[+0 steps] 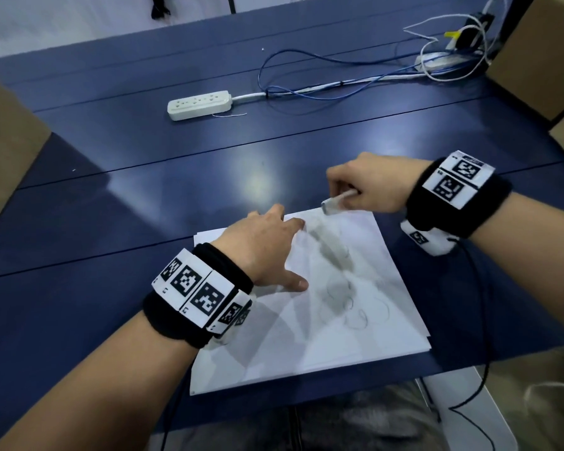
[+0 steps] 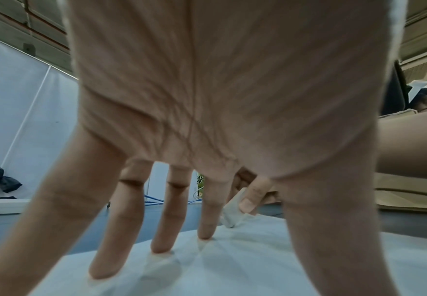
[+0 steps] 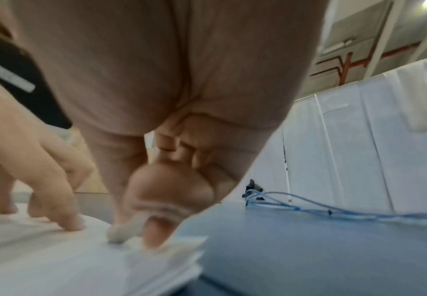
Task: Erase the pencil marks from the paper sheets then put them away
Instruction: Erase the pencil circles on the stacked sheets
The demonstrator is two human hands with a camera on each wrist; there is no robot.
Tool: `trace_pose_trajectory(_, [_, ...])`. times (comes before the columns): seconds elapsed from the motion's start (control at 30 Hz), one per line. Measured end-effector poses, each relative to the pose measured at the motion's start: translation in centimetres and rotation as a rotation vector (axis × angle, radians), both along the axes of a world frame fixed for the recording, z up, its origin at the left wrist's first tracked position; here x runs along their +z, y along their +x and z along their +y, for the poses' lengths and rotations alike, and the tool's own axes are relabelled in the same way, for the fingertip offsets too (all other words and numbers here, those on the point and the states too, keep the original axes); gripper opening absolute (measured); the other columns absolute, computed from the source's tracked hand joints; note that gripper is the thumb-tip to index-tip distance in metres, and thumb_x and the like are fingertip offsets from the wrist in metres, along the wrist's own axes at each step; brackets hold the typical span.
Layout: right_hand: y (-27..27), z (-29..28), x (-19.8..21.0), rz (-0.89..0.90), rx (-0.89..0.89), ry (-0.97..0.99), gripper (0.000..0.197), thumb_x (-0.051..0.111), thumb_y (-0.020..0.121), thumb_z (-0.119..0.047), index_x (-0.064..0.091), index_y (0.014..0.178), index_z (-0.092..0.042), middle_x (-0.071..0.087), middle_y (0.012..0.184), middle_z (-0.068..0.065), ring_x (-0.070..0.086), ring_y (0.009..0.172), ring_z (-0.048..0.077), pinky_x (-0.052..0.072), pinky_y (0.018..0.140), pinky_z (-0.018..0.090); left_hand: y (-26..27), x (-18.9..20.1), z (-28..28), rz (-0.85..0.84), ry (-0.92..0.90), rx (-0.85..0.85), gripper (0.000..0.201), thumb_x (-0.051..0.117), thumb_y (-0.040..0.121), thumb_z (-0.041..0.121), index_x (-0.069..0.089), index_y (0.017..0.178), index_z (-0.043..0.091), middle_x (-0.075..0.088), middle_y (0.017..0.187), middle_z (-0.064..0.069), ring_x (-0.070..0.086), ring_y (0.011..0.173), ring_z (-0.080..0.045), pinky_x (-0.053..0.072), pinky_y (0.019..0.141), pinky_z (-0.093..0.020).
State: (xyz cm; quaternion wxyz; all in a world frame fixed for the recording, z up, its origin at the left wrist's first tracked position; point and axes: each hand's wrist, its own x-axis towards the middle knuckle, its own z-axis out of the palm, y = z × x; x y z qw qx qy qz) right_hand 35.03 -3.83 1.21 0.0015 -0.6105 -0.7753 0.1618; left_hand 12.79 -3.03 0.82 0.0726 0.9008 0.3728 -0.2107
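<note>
**Eraser at the far edge of the paper stack, other hand pinning it down**

So there's a stack of white paper sheets (image 1: 306, 320) lying on the blue tabletop (image 1: 144, 190), close to the near edge and turned a bit at an angle. The top sheet has grey pencil marks (image 1: 345, 301) on it, loops and smudgy scribbles down the middle and toward the right side.

The left hand (image 1: 261, 249) is spread flat on the far left part of the top sheet. In the left wrist view you can see the fingertips (image 2: 204, 234) pressing straight down on the paper, fingers apart and straight, not gripping anything.

The right hand (image 1: 368, 183) is over the far edge of the stack, its grip closed around a small whitish eraser (image 1: 334, 203), pinched between thumb and fingers. The eraser's lower end touches the top sheet right by the far corner, just beside the left hand's index finger. It's a bit blurry in the right wrist view, but the tip is clearly down on the paper.

Farther back on the tabletop there's a white power strip (image 1: 199, 104) and a tangle of blue and white cables (image 1: 339, 83) running off to the far right. Brown cardboard (image 1: 541, 50) sits at the right edge.
</note>
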Motion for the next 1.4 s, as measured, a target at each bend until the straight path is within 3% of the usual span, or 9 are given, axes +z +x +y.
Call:
trace_pose_trajectory(0.2, [-0.7,-2.6,0.1,0.132,0.161,-0.391,0.011,0.071,0.081,-0.035,0.062,0.087,-0.03,0.067,0.074,-0.006,0.064,0.062,0.019,0.057,0.059,0.04,0.1,-0.2,0.0,0.023,0.034,-0.014,0.096,0.067,0.071,0.074,0.031,0.148,0.03,0.041,0.127,0.0,0.05,0.111,-0.027,0.041,0.073,-0.034])
trace_pose_trajectory(0.43, [0.2,0.3,-0.1,0.001,0.01,-0.013,0.03,0.061,0.088,-0.05,0.06,0.093,-0.021,0.066,0.075,-0.006,0.062,0.074,0.022,0.048,0.064,0.031,0.2,-0.1,-0.1,0.017,0.04,-0.036,0.097,0.066,0.07,0.075,0.03,0.15,0.031,0.043,0.128,-0.001,0.052,0.112,-0.027,0.048,0.081,-0.037])
trace_pose_trajectory(0.6, [-0.2,-2.6,-0.6,0.162,0.181,-0.454,0.01,0.068,0.08,-0.038,0.063,0.087,-0.034,0.069,0.075,-0.003,0.065,0.066,0.03,0.057,0.06,0.046,0.2,-0.5,0.1,-0.013,0.045,-0.061,0.095,0.066,0.072,0.073,0.037,0.146,0.022,0.043,0.124,-0.005,0.041,0.117,-0.024,0.045,0.092,-0.036])
trace_pose_trajectory(0.8, [0.4,-0.2,-0.1,-0.006,-0.036,0.001,0.024,0.063,0.087,-0.045,0.061,0.095,-0.024,0.06,0.071,-0.012,0.06,0.077,0.02,0.05,0.069,0.034,0.4,-0.5,0.0,-0.031,0.005,-0.087,0.089,0.068,0.076,0.065,0.039,0.144,0.015,0.032,0.137,-0.002,0.04,0.121,-0.024,0.045,0.092,-0.035])
trace_pose_trajectory(0.87, [0.6,-0.8,0.1,0.007,0.004,-0.052,0.02,0.064,0.087,-0.044,0.06,0.092,-0.025,0.062,0.074,-0.01,0.06,0.076,0.02,0.051,0.068,0.034,0.4,-0.4,0.1,-0.036,0.004,-0.084,0.088,0.07,0.075,0.065,0.042,0.142,0.016,0.036,0.134,0.0,0.043,0.119,-0.022,0.046,0.09,-0.034])
trace_pose_trajectory(1.0, [-0.4,-3.0,0.4,0.154,0.101,-0.442,0.01,0.071,0.085,-0.034,0.062,0.085,-0.03,0.067,0.074,0.001,0.06,0.053,0.023,0.048,0.042,0.028,0.4,-0.3,0.3,-0.035,0.006,-0.078,0.083,0.071,0.072,0.066,0.047,0.136,0.018,0.041,0.127,0.001,0.047,0.114,-0.021,0.047,0.088,-0.035])
trace_pose_trajectory(1.2, [0.5,0.3,-0.2,0.009,-0.003,0.014,0.014,0.064,0.089,-0.035,0.061,0.094,-0.022,0.059,0.067,-0.012,0.056,0.065,0.014,0.041,0.061,0.028,0.6,-0.2,0.4,-0.026,0.005,-0.07,0.088,0.071,0.069,0.069,0.047,0.138,0.019,0.042,0.125,0.002,0.048,0.113,-0.021,0.048,0.088,-0.036])
trace_pose_trajectory(1.27, [0.6,-0.4,-0.1,0.05,0.05,-0.098,0.013,0.066,0.087,-0.035,0.063,0.093,-0.024,0.063,0.069,-0.008,0.058,0.062,0.013,0.044,0.059,0.028,0.6,-0.2,0.4,-0.024,0.009,-0.068,0.087,0.072,0.069,0.069,0.047,0.137,0.019,0.043,0.124,0.002,0.048,0.113,-0.021,0.047,0.086,-0.035])
trace_pose_trajectory(1.4, [-0.3,-2.7,0.4,0.186,0.145,-0.481,0.007,0.07,0.085,-0.024,0.065,0.088,-0.026,0.067,0.073,0.009,0.061,0.055,0.033,0.048,0.041,0.026,0.5,-0.3,0.4,-0.022,0.013,-0.066,0.084,0.071,0.071,0.068,0.048,0.135,0.019,0.043,0.125,0.001,0.048,0.113,-0.021,0.042,0.079,-0.031])
